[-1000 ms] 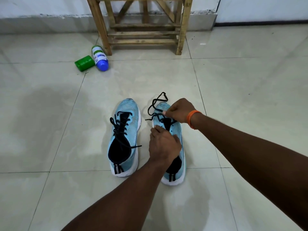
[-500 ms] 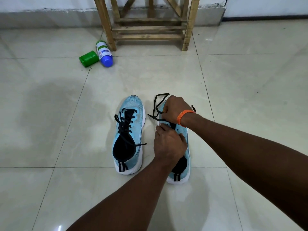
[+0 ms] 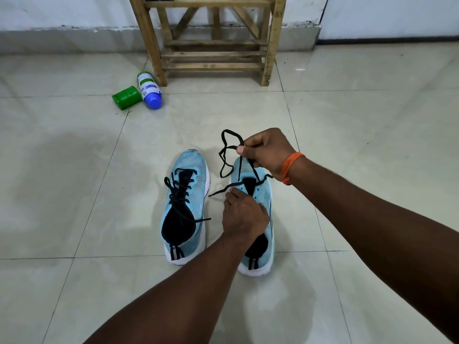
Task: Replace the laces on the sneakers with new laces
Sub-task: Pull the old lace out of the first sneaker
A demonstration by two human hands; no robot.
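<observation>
Lifted higher, right hand (image 3: 265, 151) pinches the black lace (image 3: 224, 158); left hand (image 3: 244, 214), fingers curled, grips the sneaker (image 3: 264, 194).

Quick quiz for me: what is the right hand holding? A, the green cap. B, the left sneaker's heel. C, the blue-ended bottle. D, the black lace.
D: the right hand pinches the black lace above the right sneaker, while the bottle and green cap lie far off by the wooden stand.

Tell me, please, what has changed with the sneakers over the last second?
The right hand, pinching the black lace, has lifted off the toe of the right sneaker, drawing more lace out. The left hand stays on that sneaker; the left sneaker remains laced.
</observation>
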